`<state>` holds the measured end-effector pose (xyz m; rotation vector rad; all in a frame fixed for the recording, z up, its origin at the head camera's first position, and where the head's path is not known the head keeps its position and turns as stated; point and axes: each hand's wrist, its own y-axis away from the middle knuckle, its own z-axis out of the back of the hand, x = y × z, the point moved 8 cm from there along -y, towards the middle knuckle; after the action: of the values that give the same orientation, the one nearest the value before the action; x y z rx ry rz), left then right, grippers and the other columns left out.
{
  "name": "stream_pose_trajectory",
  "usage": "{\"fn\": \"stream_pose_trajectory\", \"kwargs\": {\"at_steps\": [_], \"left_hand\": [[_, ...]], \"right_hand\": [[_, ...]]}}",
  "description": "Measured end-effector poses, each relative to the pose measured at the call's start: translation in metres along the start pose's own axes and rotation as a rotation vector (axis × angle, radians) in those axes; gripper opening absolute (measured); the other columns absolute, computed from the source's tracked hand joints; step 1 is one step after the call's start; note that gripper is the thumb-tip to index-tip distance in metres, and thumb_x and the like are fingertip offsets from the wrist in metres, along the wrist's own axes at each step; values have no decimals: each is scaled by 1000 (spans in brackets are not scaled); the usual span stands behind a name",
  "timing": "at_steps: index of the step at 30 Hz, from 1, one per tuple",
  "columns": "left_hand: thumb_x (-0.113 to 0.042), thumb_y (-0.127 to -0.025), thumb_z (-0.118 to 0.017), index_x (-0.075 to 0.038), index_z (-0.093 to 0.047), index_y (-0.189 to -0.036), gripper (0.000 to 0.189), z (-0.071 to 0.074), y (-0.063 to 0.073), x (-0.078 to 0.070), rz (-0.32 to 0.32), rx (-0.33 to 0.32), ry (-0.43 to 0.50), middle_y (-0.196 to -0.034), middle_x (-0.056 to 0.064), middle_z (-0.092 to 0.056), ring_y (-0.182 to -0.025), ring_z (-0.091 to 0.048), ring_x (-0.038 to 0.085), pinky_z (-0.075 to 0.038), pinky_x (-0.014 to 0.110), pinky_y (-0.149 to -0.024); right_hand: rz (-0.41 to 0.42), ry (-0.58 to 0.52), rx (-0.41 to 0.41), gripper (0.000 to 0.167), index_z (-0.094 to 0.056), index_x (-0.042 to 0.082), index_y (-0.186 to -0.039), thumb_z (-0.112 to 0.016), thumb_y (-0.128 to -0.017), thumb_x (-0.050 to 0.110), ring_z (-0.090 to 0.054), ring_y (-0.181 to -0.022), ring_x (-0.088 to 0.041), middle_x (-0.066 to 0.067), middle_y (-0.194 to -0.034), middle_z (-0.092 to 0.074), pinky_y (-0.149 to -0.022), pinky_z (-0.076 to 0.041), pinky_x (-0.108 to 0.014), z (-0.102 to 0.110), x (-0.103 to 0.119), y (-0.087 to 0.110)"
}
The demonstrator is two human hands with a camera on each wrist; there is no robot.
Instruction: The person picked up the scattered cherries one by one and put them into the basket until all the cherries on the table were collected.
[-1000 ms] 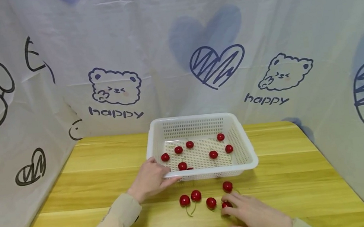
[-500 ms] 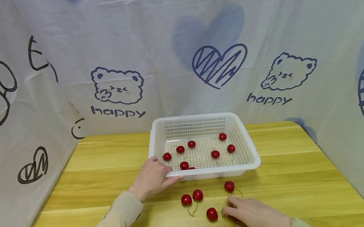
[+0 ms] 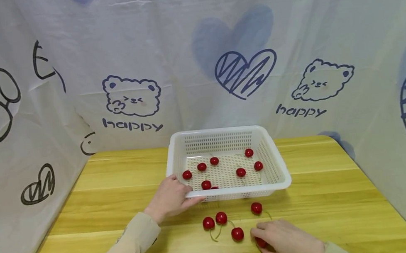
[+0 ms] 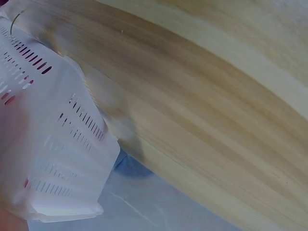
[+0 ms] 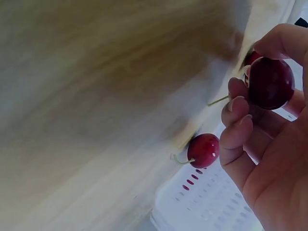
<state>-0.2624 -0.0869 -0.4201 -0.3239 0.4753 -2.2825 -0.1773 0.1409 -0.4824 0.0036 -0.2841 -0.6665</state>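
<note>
A: Where is the cherry that the person is handling?

B: In the right hand, low over the surface, in front of the basket. The thumb and curled fingers pinch it; the right wrist view shows its dark red side between them.

A: And the left hand?

B: It grips the white basket at the near left corner — fingers over the rim, thumb along the near edge.

A: What lies between the basket and the person?

B: 4 loose cherries on the surface. 2 sit side by side toward the left, stalks trailing toward the person. 1 is just left of the right hand, and 1 is beyond that hand, nearer the basket, its stalk running off to the right.

A: How many are inside?

B: 8 basket cherries can be seen, spread across the slotted floor; 1 is mostly hidden behind the near rim.

A: Does the left wrist view add anything?

B: The basket's slotted outer wall, with red showing through some slots — and bare wood grain beside it.

A: And behind it all?

B: A pale cloth with hearts, bear drawings and the word "happy". The person's sleeves are beige.
</note>
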Motion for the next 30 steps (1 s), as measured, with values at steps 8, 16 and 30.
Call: {"fn": "stream_pose_trajectory", "kwargs": {"at_steps": [8, 16, 30], "left_hand": [[-58, -89, -67, -18, -80, -85, 42, -1, 1, 0, 11, 14, -17, -93, 0, -81, -91, -74, 17, -56, 37, -86], [-58, -89, -66, -18, -81, -87, 43, 1, 0, 0, 11, 17, -2, -98, 1, -80, -96, -74, 19, -56, 38, -88], [-59, -90, -65, -18, -81, -93, 45, 1, 0, 1, 17, 9, 22, -104, 4, -80, -99, -74, 21, -57, 40, -88]], "right_hand": [[20, -83, -48, 7, -61, 26, -96, -68, -94, 28, -41, -61, 7, 23, -76, -51, -57, -38, -14, 13, 4, -1], [46, -179, -101, 6, -63, 22, -97, -68, -94, 23, -46, -64, 5, 21, -78, -55, -61, -44, -14, 35, 9, -5], [158, -47, -360, 17, -61, 23, -92, -74, -84, 15, -42, -65, 8, 18, -74, -54, -59, -39, -10, 92, 15, -6]]}}
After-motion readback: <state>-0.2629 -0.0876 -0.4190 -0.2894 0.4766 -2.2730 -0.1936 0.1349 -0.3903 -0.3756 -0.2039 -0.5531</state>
